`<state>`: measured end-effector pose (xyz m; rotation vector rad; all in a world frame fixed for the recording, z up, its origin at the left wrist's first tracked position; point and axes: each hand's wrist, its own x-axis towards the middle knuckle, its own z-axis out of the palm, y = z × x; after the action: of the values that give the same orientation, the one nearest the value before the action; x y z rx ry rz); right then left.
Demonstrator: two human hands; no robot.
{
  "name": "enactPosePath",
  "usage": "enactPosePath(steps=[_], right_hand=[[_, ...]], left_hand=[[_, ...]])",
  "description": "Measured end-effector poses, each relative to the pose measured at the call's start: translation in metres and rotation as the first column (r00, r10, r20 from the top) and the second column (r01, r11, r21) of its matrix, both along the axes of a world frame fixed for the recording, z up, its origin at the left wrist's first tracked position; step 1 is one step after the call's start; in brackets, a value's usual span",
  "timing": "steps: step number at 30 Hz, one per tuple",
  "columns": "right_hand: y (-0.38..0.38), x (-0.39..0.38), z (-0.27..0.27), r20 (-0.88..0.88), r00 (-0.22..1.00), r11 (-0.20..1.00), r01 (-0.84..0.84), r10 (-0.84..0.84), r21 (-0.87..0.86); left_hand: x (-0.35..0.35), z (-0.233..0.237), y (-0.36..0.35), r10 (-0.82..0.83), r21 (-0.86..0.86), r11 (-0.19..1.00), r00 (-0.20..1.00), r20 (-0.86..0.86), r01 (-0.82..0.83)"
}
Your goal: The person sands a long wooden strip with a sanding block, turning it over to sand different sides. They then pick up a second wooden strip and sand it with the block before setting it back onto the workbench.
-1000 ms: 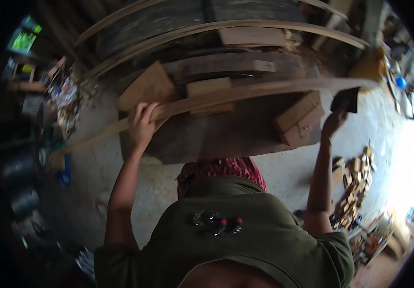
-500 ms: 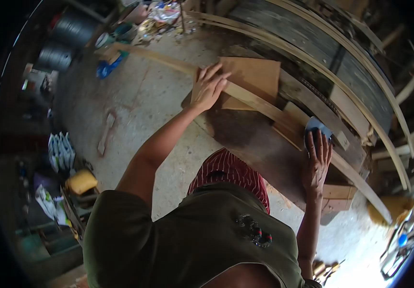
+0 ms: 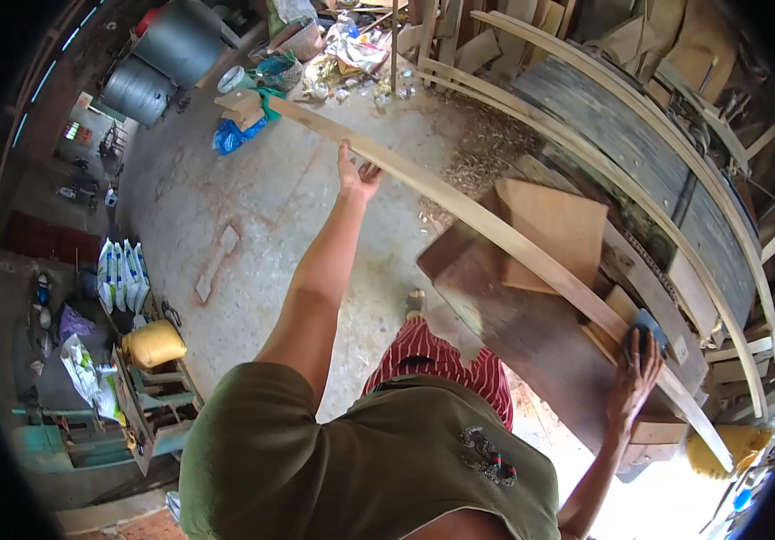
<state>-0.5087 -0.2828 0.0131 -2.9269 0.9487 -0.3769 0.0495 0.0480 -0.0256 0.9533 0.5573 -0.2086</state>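
A long, narrow wooden plank [image 3: 459, 205] runs slantwise from the upper left to the lower right. My left hand [image 3: 360, 176] grips it from below near its far end, thumb at one edge. Toward the near end, my right hand [image 3: 641, 371] presses a blue-grey pad [image 3: 646, 326], which looks like a sanding pad, onto the plank; the fingers partly hide it. Under the plank stands a dark wooden bench [image 3: 531, 328], with a brown flat board [image 3: 554, 229] lying on top. Small wood pieces [image 3: 608, 337] sit beside the pad.
Long curved strips [image 3: 711, 216] and a grey board [image 3: 621, 126] lie beyond the bench. Metal drums [image 3: 135, 90], a blue bag [image 3: 236, 135] and a yellow container [image 3: 155, 344] stand on the left. Wood shavings [image 3: 486, 148] cover some floor; a yellow object [image 3: 707, 453] lies lower right.
My left hand has gone from resting over the plank to gripping it from below, nearer the far end. My right hand stays on the pad. The camera view has shifted.
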Motion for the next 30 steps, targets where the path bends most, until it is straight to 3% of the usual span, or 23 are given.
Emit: enactPosePath(steps=[2, 4, 6, 8, 9, 10, 11, 12, 15, 18, 20, 22, 24, 26, 29, 30], right_hand=[[-0.001, 0.001, -0.014, -0.012, 0.997, 0.997, 0.073, -0.074, -0.019], [0.015, 0.013, -0.005, -0.052, 0.987, 0.988, 0.153, -0.153, 0.003], [0.026, 0.024, -0.012, -0.060, 0.981, 0.982, 0.185, -0.187, -0.039], [0.032, 0.040, -0.020, -0.051, 0.948, 0.942, 0.305, -0.315, -0.138], [0.045, 0.056, -0.013, 0.030, 0.976, 0.973, 0.219, -0.217, -0.073], [0.067, 0.082, -0.003, 0.079, 0.972, 0.975, 0.223, -0.222, -0.009], [0.093, 0.116, 0.005, 0.063, 0.969, 0.968, 0.242, -0.239, -0.058], [0.107, 0.139, -0.003, 0.219, 0.969, 0.993, 0.103, -0.114, 0.063], [0.165, 0.224, -0.002, 0.196, 0.981, 0.994, -0.018, -0.003, 0.107], [0.190, 0.267, -0.003, 0.182, 0.978, 0.981, -0.133, 0.106, 0.140], [0.177, 0.254, -0.002, 0.126, 0.982, 0.983, -0.151, 0.138, 0.106], [0.152, 0.218, -0.006, 0.206, 0.978, 0.987, -0.006, -0.028, 0.163], [0.120, 0.174, -0.015, 0.250, 0.956, 0.988, 0.142, -0.154, 0.068], [0.092, 0.142, -0.027, 0.158, 0.951, 0.953, 0.283, -0.265, -0.108], [0.115, 0.178, -0.026, 0.270, 0.939, 0.972, 0.231, -0.213, -0.037], [0.134, 0.203, -0.019, 0.296, 0.947, 0.989, 0.141, -0.123, -0.041]], left_hand=[[0.026, 0.012, 0.005, -0.057, -0.479, 0.873, 0.996, 0.076, 0.086], [0.070, 0.016, 0.004, -0.140, -0.523, 0.830, 0.980, 0.143, 0.195], [0.090, -0.014, 0.016, -0.266, -0.597, 0.729, 0.943, 0.201, 0.333], [0.082, 0.001, 0.008, -0.229, -0.595, 0.763, 0.967, 0.115, 0.252], [0.081, -0.005, 0.009, -0.213, -0.591, 0.772, 0.972, 0.103, 0.232], [0.079, -0.011, 0.009, -0.213, -0.582, 0.782, 0.973, 0.088, 0.224], [0.079, -0.016, 0.010, -0.224, -0.554, 0.795, 0.968, 0.114, 0.248], [0.082, -0.018, 0.012, -0.258, -0.562, 0.783, 0.961, 0.095, 0.266], [0.086, -0.018, 0.022, -0.343, -0.632, 0.699, 0.932, 0.114, 0.335], [0.086, -0.005, 0.025, -0.325, -0.612, 0.743, 0.945, 0.024, 0.271], [0.093, 0.009, 0.031, -0.173, -0.409, 0.907, 0.975, -0.139, 0.103], [0.101, 0.015, 0.042, -0.158, -0.340, 0.934, 0.981, -0.112, 0.112], [0.116, 0.018, 0.055, -0.135, -0.198, 0.973, 0.988, -0.077, 0.117], [0.124, 0.033, 0.064, -0.085, -0.162, 0.984, 0.992, -0.088, 0.070], [0.143, 0.039, 0.078, -0.076, -0.142, 0.988, 0.994, -0.084, 0.063], [0.156, 0.037, 0.080, -0.096, -0.156, 0.984, 0.994, -0.051, 0.087]])
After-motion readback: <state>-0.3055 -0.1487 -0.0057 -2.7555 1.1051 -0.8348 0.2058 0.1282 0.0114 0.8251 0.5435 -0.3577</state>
